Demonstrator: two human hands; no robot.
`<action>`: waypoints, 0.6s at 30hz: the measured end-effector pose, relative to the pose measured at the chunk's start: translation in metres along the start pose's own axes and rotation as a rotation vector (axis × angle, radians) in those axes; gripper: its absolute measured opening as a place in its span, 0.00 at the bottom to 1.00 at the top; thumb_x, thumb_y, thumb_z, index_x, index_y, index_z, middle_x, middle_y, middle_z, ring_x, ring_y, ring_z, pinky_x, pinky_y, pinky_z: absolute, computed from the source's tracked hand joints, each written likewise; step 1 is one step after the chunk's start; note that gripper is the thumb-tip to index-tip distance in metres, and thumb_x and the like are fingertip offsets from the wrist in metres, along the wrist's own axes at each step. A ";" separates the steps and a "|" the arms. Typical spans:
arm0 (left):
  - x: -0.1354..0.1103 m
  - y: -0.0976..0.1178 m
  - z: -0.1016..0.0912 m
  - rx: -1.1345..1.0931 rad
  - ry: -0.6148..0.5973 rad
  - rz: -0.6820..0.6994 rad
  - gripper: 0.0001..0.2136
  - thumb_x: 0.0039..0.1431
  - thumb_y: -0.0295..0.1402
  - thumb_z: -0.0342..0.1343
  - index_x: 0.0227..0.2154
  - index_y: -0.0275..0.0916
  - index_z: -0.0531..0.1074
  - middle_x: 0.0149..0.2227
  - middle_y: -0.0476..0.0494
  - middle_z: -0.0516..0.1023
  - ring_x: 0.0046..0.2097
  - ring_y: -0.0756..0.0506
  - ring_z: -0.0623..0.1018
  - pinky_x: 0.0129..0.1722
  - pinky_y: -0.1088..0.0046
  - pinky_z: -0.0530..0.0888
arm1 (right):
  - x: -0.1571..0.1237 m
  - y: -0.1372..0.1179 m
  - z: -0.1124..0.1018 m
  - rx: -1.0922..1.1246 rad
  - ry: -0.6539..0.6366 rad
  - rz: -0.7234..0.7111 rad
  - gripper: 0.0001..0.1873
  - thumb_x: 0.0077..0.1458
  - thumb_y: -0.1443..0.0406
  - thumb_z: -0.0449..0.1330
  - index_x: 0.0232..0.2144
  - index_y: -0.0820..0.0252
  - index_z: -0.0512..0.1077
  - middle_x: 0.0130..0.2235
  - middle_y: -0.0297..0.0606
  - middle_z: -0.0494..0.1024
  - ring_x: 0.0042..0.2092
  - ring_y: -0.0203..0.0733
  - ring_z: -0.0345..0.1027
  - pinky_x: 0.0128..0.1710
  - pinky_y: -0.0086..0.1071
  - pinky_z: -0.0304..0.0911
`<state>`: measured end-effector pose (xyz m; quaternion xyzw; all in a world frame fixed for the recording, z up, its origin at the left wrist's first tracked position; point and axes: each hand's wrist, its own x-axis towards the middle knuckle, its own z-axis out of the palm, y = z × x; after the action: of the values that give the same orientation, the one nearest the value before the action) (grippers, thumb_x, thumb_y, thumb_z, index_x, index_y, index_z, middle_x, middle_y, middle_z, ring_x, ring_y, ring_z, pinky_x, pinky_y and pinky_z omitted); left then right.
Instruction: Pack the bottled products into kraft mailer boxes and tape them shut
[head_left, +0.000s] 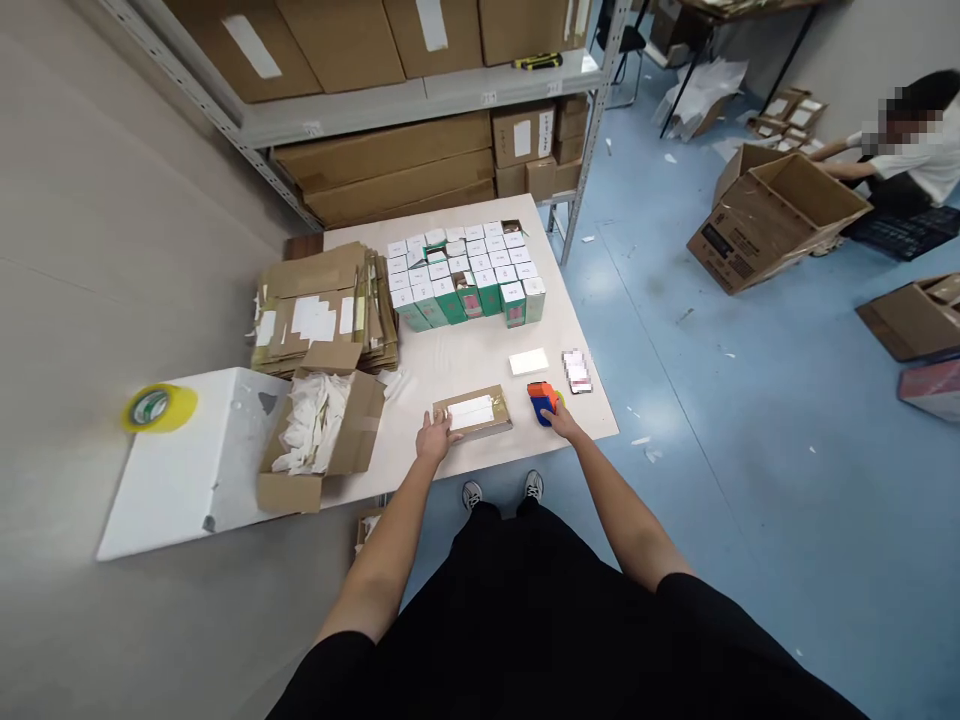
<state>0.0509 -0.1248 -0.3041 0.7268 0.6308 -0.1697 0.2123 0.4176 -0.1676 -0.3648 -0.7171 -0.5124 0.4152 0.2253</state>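
My left hand [435,436] lies with fingers spread on the left end of a small cardboard box [501,408] that has a white label on top. At the table's right front, my right hand [561,420] is closed around an orange and blue tape dispenser [541,402]; a bit of yellow shows beside it. Just behind the dispenser lies a white slip or flat box [529,362]. A phone [577,371] with a lit screen rests to its right. Several rows of small white and green boxes [465,270] stand farther back on the table.
Flattened cardboard [307,290] is stacked at the left, near an open carton [360,430] of crumpled paper. A yellow tape roll [160,408] sits on a white block [184,450]. Behind stands a shelf [420,108] of cartons. To the right, a person [919,150] crouches by a large open carton [757,225].
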 end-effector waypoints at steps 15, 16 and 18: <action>-0.009 -0.002 0.013 -0.257 0.084 0.001 0.34 0.61 0.48 0.65 0.68 0.49 0.65 0.75 0.37 0.56 0.76 0.27 0.49 0.68 0.46 0.62 | -0.012 -0.137 0.081 0.607 -0.479 -0.125 0.30 0.48 0.61 0.71 0.54 0.54 0.72 0.49 0.38 0.82 0.54 0.49 0.75 0.61 0.46 0.66; -0.010 -0.004 0.013 -0.271 0.086 0.010 0.34 0.60 0.45 0.66 0.68 0.47 0.66 0.75 0.37 0.56 0.76 0.27 0.48 0.69 0.46 0.60 | -0.015 -0.136 0.078 0.600 -0.472 -0.118 0.30 0.47 0.61 0.71 0.54 0.54 0.72 0.50 0.39 0.82 0.54 0.49 0.75 0.61 0.46 0.66; -0.010 -0.012 0.008 -0.334 0.081 0.026 0.32 0.59 0.42 0.68 0.65 0.44 0.70 0.73 0.37 0.60 0.76 0.27 0.49 0.69 0.49 0.61 | -0.023 -0.135 0.072 0.566 -0.456 -0.105 0.31 0.47 0.60 0.72 0.55 0.54 0.73 0.51 0.40 0.81 0.55 0.49 0.74 0.61 0.46 0.66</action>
<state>0.0380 -0.1364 -0.3065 0.6958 0.6487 -0.0306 0.3067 0.2813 -0.1457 -0.2956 -0.4882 -0.4505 0.6776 0.3156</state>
